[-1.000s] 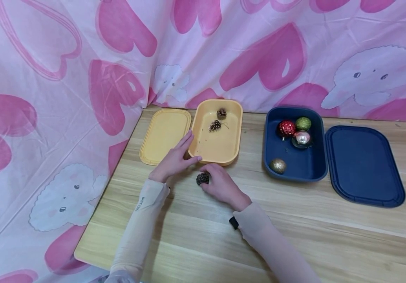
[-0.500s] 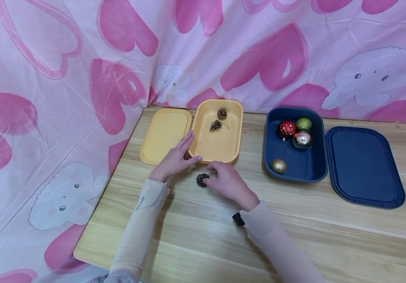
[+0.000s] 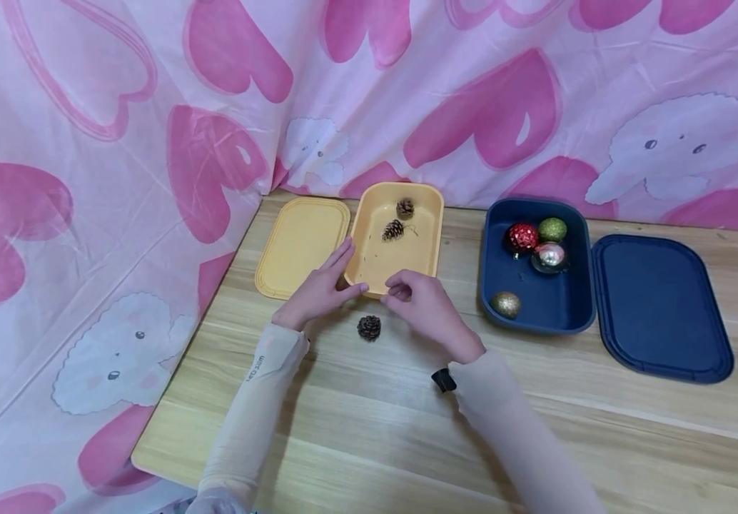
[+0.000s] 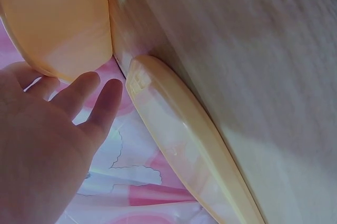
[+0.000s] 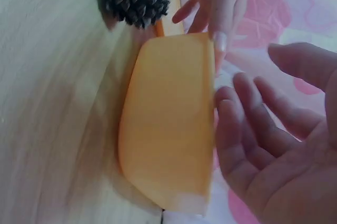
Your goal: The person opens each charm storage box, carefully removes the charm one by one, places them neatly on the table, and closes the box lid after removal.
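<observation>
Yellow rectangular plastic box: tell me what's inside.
A rounded brown pine cone and an elongated brown pine cone lie toward the far end of the box, with tiny dark specks nearby. The right hand hides its near right corner.

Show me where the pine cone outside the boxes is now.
In the head view, the pine cone lies on the table, on the person's side of the yellow box and left of the right hand.

Small dark lettering (image 3: 256, 368) runs along the pale beige, close-fitting fabric left sleeve (image 3: 243, 421); "slim" appears legible, the preceding characters too small to confirm.
</observation>
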Action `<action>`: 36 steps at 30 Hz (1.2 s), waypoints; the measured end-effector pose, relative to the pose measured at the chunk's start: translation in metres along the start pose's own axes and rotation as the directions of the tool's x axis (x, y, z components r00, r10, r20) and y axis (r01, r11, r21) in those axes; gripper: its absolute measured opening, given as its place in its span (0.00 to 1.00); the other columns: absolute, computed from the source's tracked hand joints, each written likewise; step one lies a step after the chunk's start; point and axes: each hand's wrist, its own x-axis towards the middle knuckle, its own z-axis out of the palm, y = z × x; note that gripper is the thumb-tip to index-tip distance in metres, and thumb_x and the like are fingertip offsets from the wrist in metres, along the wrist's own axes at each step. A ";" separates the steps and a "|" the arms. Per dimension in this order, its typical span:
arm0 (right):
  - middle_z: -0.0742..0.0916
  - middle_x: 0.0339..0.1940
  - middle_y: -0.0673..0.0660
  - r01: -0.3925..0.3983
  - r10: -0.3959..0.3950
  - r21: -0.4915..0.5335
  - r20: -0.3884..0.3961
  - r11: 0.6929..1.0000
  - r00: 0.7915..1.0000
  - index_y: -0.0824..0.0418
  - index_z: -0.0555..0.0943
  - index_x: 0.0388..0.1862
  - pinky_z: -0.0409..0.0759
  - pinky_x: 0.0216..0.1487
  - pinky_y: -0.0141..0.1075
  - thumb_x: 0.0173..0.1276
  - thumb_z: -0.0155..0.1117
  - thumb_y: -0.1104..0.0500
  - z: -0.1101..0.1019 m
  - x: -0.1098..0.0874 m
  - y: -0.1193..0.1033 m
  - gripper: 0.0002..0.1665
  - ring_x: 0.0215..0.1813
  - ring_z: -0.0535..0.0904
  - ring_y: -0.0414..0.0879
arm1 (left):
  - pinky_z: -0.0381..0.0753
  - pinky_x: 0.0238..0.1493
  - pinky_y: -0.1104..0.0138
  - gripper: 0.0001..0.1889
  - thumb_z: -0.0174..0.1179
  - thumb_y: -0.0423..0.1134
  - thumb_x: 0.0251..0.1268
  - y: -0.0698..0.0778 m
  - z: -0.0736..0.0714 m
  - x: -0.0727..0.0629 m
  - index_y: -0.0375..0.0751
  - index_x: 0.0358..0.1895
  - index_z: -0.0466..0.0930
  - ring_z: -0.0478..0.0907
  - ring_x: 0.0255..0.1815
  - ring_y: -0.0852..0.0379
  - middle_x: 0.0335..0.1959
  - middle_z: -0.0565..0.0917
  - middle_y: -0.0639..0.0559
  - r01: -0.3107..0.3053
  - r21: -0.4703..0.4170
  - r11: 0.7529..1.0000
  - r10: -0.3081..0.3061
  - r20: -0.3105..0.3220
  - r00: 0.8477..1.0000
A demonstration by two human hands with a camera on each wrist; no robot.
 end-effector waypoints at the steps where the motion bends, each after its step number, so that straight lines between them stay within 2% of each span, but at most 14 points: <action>1: 0.88 0.40 0.55 0.006 -0.006 0.004 -0.020 1.000 1.000 0.63 0.82 0.47 0.82 0.47 0.41 0.65 0.65 0.56 0.000 0.002 0.002 0.15 0.42 0.82 0.47 | 0.60 0.75 0.55 0.47 0.53 0.65 0.65 0.000 0.000 0.000 0.47 0.78 0.44 0.60 0.73 0.40 0.80 0.40 0.60 0.001 0.002 1.000 -0.001 -0.001 1.000; 10: 0.82 0.51 0.59 -0.040 0.043 0.026 -0.126 0.999 0.991 0.62 0.80 0.52 0.79 0.52 0.45 0.66 0.63 0.56 -0.002 0.023 0.009 0.17 0.52 0.78 0.54 | 0.61 0.74 0.55 0.46 0.53 0.65 0.65 0.000 0.000 0.000 0.47 0.78 0.44 0.61 0.73 0.41 0.80 0.41 0.59 0.000 0.026 1.000 0.000 -0.005 1.000; 17: 0.77 0.58 0.63 -0.021 0.020 -0.003 -0.174 1.000 0.985 0.66 0.76 0.59 0.76 0.58 0.48 0.64 0.62 0.59 -0.001 0.046 0.013 0.25 0.58 0.75 0.58 | 0.60 0.74 0.55 0.46 0.53 0.65 0.65 -0.001 0.000 0.000 0.47 0.78 0.44 0.61 0.73 0.41 0.80 0.40 0.61 0.006 0.020 1.000 -0.006 -0.001 1.000; 25: 0.72 0.66 0.65 -0.032 0.020 -0.124 -0.098 0.992 0.995 0.67 0.71 0.64 0.65 0.73 0.47 0.65 0.61 0.59 -0.005 0.062 0.016 0.28 0.68 0.68 0.58 | 0.61 0.74 0.53 0.47 0.52 0.66 0.64 -0.001 0.000 -0.001 0.46 0.78 0.44 0.64 0.71 0.38 0.80 0.40 0.61 -0.004 0.020 1.000 0.004 0.003 1.000; 30: 0.69 0.70 0.64 -0.027 0.019 -0.237 -0.034 0.971 0.999 0.65 0.69 0.66 0.62 0.74 0.49 0.66 0.60 0.59 -0.011 0.070 0.017 0.30 0.71 0.64 0.59 | 0.60 0.74 0.52 0.47 0.51 0.68 0.63 0.000 0.000 -0.001 0.49 0.79 0.43 0.58 0.75 0.41 0.80 0.38 0.63 0.021 0.009 1.000 -0.021 0.015 1.000; 36: 0.66 0.73 0.63 -0.031 0.042 -0.332 0.026 0.943 0.999 0.63 0.65 0.71 0.61 0.75 0.51 0.66 0.60 0.58 -0.015 0.079 0.023 0.35 0.72 0.62 0.60 | 0.59 0.75 0.53 0.48 0.51 0.69 0.63 0.001 0.000 -0.001 0.49 0.79 0.43 0.58 0.74 0.40 0.80 0.38 0.64 0.030 0.010 1.000 -0.030 0.021 0.999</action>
